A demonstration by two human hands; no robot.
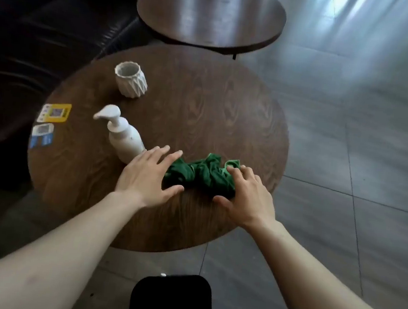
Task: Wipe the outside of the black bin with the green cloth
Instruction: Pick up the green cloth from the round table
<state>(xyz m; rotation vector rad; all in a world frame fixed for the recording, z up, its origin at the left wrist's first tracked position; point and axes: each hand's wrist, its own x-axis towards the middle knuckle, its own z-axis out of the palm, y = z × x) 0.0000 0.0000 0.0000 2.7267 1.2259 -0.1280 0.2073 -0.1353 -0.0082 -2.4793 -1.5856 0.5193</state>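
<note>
A crumpled green cloth (202, 173) lies on the round wooden table (203, 99), near its front edge. My left hand (145, 176) rests at the cloth's left end, fingers spread, fingertips touching the fabric. At the cloth's right end sits my right hand (246, 196), fingers apart over the fabric, thumb on the table in front. Neither hand has closed around the cloth. The black bin (172, 300) stands on the floor below the table's front edge, between my forearms, seen from above.
A white pump bottle (124, 136) stands just left of my left hand. A white ribbed cup (131, 79) sits further back. Two stickers (50, 123) are at the table's left edge. A second round table (211, 11) stands behind; a dark sofa is at left.
</note>
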